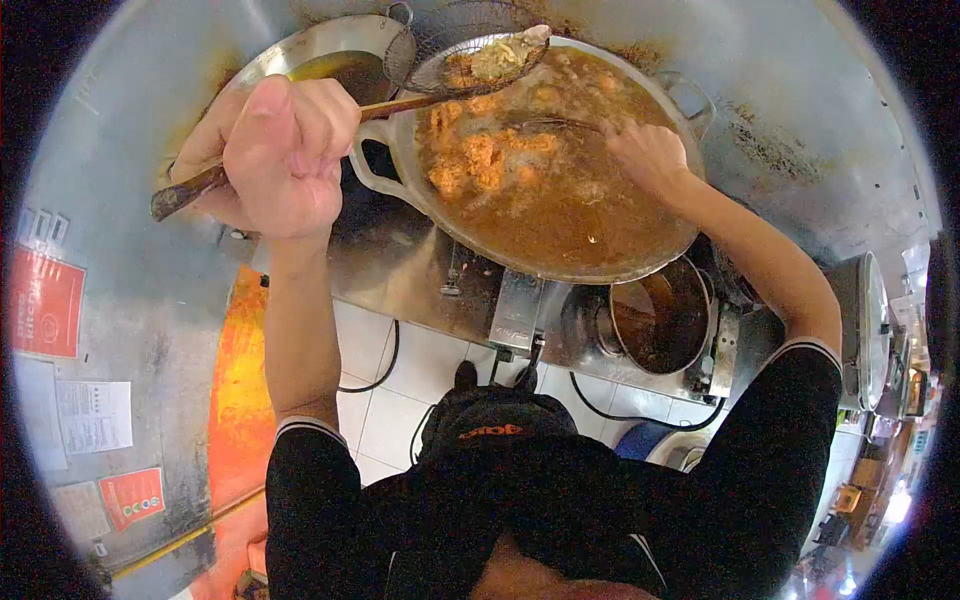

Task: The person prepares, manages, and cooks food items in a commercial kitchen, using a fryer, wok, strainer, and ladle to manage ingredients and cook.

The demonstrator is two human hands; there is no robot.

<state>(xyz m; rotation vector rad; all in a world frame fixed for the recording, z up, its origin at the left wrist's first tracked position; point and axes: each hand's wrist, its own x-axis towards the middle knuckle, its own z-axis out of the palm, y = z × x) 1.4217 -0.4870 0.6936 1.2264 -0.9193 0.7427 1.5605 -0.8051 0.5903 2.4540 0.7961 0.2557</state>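
Note:
My left hand (pixel 285 155) is closed around the wooden handle (pixel 400 105) of a wire skimmer, held up at the left of a wide frying pan (pixel 408 150). Pale, wet-looking pieces of food (pixel 505 58) lie in the skimmer's mesh, over the pan's far side. My right hand (pixel 648 155) reaches over the pan's right half, its fingers closed on a thin, dark utensil (pixel 560 123) that points left at the oil's surface. Bubbling brown oil (pixel 560 225) fills the pan. Orange, crusty fried pieces (pixel 485 160) float in its left part.
Behind the left hand stands another pan of oil (pixel 350 65), with a wire basket (pixel 440 40) near its rim. A round pot of dark liquid (pixel 660 315) sits close in front at right. A lidded steel pot (pixel 868 325) stands far right. Metal walls (pixel 790 90) surround the stove.

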